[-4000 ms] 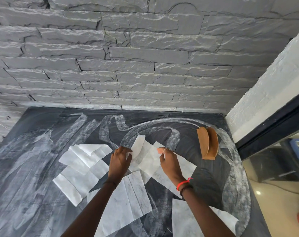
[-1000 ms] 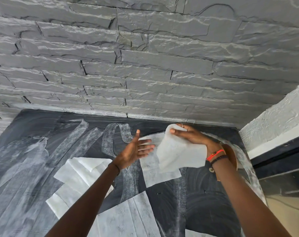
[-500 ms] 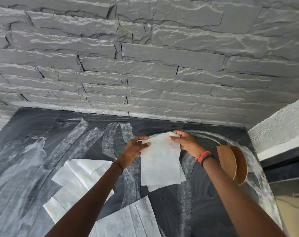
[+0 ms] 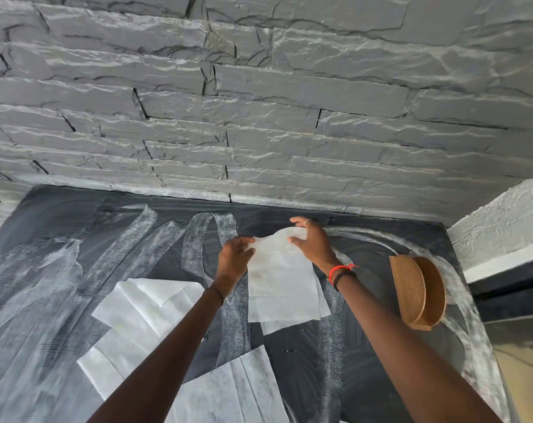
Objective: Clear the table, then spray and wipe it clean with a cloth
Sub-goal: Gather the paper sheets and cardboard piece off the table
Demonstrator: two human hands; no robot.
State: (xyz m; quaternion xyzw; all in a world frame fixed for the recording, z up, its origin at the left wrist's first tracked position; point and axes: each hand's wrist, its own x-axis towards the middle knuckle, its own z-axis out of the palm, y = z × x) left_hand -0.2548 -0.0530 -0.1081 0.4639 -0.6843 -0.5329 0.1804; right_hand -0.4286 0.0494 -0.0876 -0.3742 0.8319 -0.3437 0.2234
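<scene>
Both of my hands hold up a small stack of white paper napkins (image 4: 282,288) above the dark table (image 4: 76,227). My left hand (image 4: 234,257) pinches its upper left corner and my right hand (image 4: 312,242) pinches the upper right edge. The sheets hang down, the lower ones sticking out below. More white napkins (image 4: 143,319) lie spread on the table at the left, and another (image 4: 228,389) lies near the front. White smeared streaks cover the table top.
A wooden napkin holder (image 4: 418,291) stands on the table to the right of my right wrist. A grey stone wall (image 4: 259,117) rises just behind the table. A white wall corner (image 4: 503,221) and a dark ledge close the right side.
Four seconds ago my hands were picking napkins off the table. Since then they lifted the sheets, brought them together and now hold them as one hanging stack, a little further back.
</scene>
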